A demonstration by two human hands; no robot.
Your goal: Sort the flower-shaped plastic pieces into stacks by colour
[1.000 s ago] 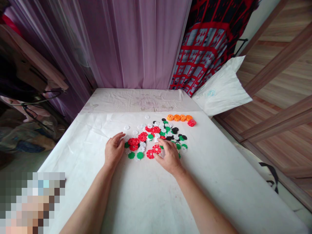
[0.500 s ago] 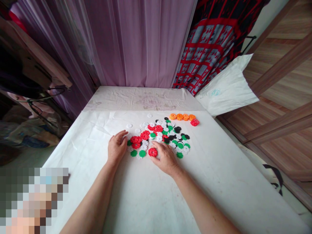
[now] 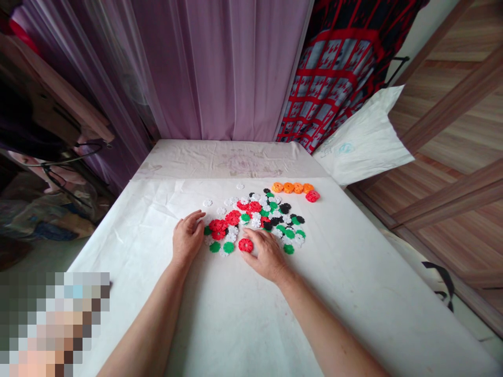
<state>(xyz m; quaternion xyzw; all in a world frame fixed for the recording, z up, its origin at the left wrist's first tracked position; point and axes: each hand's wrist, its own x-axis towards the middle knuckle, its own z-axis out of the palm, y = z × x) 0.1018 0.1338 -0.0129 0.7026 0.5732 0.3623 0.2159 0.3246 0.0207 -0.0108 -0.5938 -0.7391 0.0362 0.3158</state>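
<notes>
A heap of small flower-shaped plastic discs [image 3: 259, 220] in red, green, white and black lies on a white-covered table [image 3: 236, 314]. My left hand [image 3: 187, 238] rests flat at the heap's left edge, fingers apart, holding nothing. My right hand [image 3: 266, 253] lies on the heap's near edge, with its thumb and fingers curled beside a red disc [image 3: 245, 245]; whether it grips the disc is unclear. A row of orange discs [image 3: 293, 187] with one red disc [image 3: 313, 196] at its end sits behind the heap to the right.
Purple curtains [image 3: 220, 68] hang behind the table. A red and black patterned cloth [image 3: 334, 78] hangs at the back right, above a white plastic bag [image 3: 361, 141]. Wooden furniture and cables crowd the left side [image 3: 51, 131]. Wood flooring runs along the right.
My right hand has drawn back toward me with a red disc at its thumb; a second red disc beside it is no longer seen. My left hand has hardly moved.
</notes>
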